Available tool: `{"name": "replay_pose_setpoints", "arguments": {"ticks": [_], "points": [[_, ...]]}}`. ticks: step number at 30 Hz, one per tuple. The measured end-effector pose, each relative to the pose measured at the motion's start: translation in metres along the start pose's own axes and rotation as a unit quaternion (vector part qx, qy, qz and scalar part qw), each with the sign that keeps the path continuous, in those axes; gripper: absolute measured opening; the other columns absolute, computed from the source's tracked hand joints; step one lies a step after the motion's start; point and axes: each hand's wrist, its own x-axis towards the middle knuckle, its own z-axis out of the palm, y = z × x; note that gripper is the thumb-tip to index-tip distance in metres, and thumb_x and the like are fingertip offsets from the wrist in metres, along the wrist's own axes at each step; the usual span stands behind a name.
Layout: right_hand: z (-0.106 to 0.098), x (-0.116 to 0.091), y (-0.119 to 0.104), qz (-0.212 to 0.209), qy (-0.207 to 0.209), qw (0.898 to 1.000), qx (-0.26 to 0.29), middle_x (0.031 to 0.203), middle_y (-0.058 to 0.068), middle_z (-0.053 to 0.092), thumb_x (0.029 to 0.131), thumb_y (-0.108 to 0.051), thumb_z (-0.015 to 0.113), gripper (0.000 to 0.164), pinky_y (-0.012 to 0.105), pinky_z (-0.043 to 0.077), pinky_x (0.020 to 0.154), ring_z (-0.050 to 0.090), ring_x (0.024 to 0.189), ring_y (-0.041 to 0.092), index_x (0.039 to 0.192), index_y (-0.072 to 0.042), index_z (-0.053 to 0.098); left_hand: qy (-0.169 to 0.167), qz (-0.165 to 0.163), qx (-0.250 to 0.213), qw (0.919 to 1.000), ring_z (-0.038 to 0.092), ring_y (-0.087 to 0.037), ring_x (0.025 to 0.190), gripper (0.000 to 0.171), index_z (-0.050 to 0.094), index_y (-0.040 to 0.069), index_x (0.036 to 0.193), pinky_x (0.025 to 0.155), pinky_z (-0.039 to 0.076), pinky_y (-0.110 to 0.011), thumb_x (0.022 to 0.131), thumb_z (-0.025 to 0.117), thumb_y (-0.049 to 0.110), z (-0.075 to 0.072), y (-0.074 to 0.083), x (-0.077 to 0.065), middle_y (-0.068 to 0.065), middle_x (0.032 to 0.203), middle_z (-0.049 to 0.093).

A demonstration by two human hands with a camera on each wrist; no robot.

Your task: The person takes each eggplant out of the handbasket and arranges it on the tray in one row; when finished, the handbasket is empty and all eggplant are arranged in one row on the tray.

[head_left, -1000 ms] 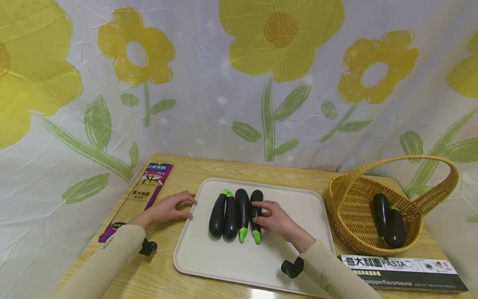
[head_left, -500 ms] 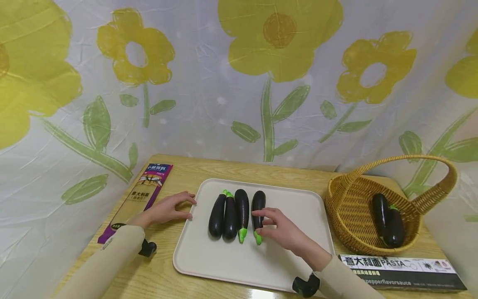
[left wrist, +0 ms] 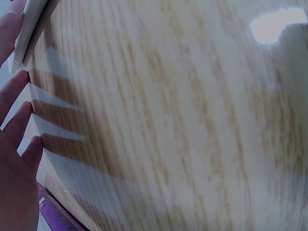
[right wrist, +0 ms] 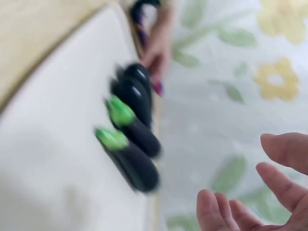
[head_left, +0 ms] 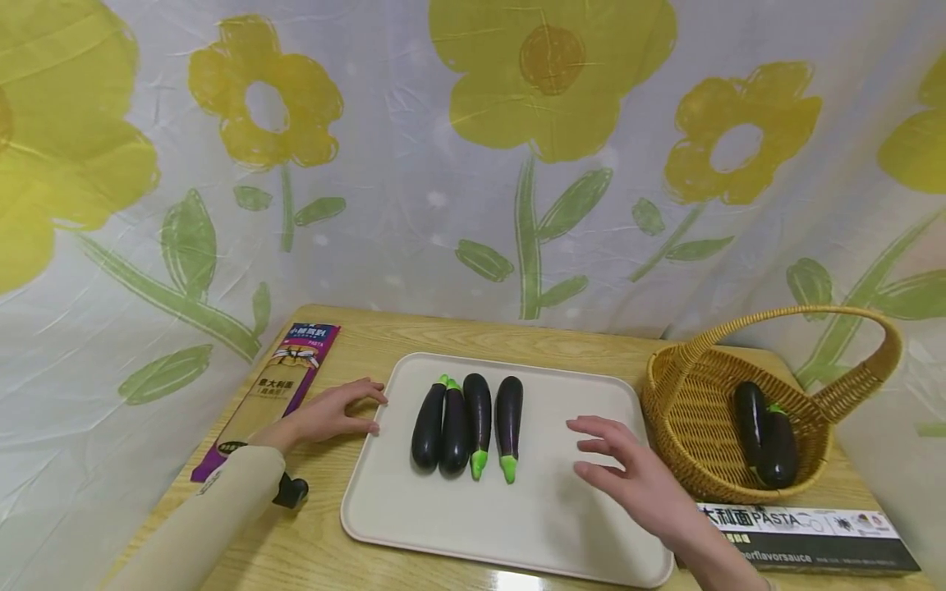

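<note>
Several dark purple eggplants lie side by side on the cream tray [head_left: 547,525] in the head view. The two left ones have green stems at the far end. A third eggplant [head_left: 479,414] and the rightmost eggplant [head_left: 510,419] have their stems toward me, with a narrow gap between those two. My left hand [head_left: 336,413] rests at the tray's left edge, fingertips touching the rim. Over the tray's right side hovers my right hand [head_left: 631,472], fingers spread and holding nothing; the right wrist view shows its fingers [right wrist: 274,185] apart from the eggplants.
A wicker basket [head_left: 672,447] with a tall handle stands right of the tray, holding two eggplants [head_left: 779,451]. In front of it lies a black-and-white pasta box [head_left: 828,546]. A purple pasta packet [head_left: 269,386] lies at the table's left. A flowered curtain [head_left: 414,205] hangs behind.
My right hand has let go of the rightmost eggplant and moved right, toward the basket side. That eggplant now lies slightly apart from its neighbour. The left hand has stayed in place.
</note>
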Motion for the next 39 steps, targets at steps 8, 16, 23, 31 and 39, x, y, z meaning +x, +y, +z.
{"name": "replay_pose_setpoints", "arguments": {"ticks": [8,16,23,31,39], "points": [[-0.073,-0.019,0.0,0.039,0.086,0.989,-0.113,0.131,0.012,0.059,0.098,-0.033,0.061,0.047,0.02,0.049,0.083,0.056,0.113,0.005,0.141,-0.017,0.05,0.0,0.011,-0.003,0.9999,0.026,-0.042,0.143,0.045,0.063,0.021,0.123,0.114,0.021,-0.061,0.085,0.075,0.041,0.0,0.0,0.0,-0.015,0.147,0.047],[-0.15,-0.01,0.035,0.055,0.138,0.981,-0.125,0.136,0.015,0.05,0.101,-0.032,0.055,0.06,0.008,0.046,0.075,0.055,0.092,-0.015,0.148,0.0,0.035,0.001,0.013,-0.001,0.9999,0.026,-0.042,0.143,0.045,0.063,0.02,0.124,0.113,0.021,-0.061,0.086,0.074,0.041,-0.001,0.002,0.001,-0.016,0.147,0.046],[-0.202,0.017,0.071,0.138,0.137,0.974,-0.113,0.147,0.043,0.022,0.102,-0.041,0.046,0.076,0.022,0.054,0.077,0.063,0.101,0.011,0.152,0.008,0.014,0.002,0.013,0.0,0.9999,0.027,-0.043,0.142,0.045,0.063,0.02,0.123,0.113,0.022,-0.061,0.085,0.074,0.042,0.0,0.001,0.0,-0.016,0.147,0.046],[-0.226,0.035,0.097,0.232,0.147,0.951,-0.144,0.142,0.044,0.027,0.101,-0.047,0.042,0.082,0.051,0.051,0.08,0.049,0.114,0.052,0.15,0.01,0.011,0.002,0.01,-0.001,1.0,0.026,-0.042,0.143,0.045,0.063,0.022,0.123,0.113,0.022,-0.061,0.085,0.075,0.042,0.001,0.0,0.0,-0.014,0.147,0.047],[-0.225,0.043,0.109,0.226,0.132,0.957,-0.126,0.142,0.043,0.026,0.103,-0.04,0.042,0.075,0.053,0.05,0.086,0.045,0.117,0.055,0.149,0.013,0.016,0.001,0.005,-0.006,1.0,0.026,-0.042,0.143,0.044,0.063,0.021,0.124,0.114,0.021,-0.061,0.086,0.074,0.041,0.0,0.002,-0.001,-0.014,0.148,0.046]]}}
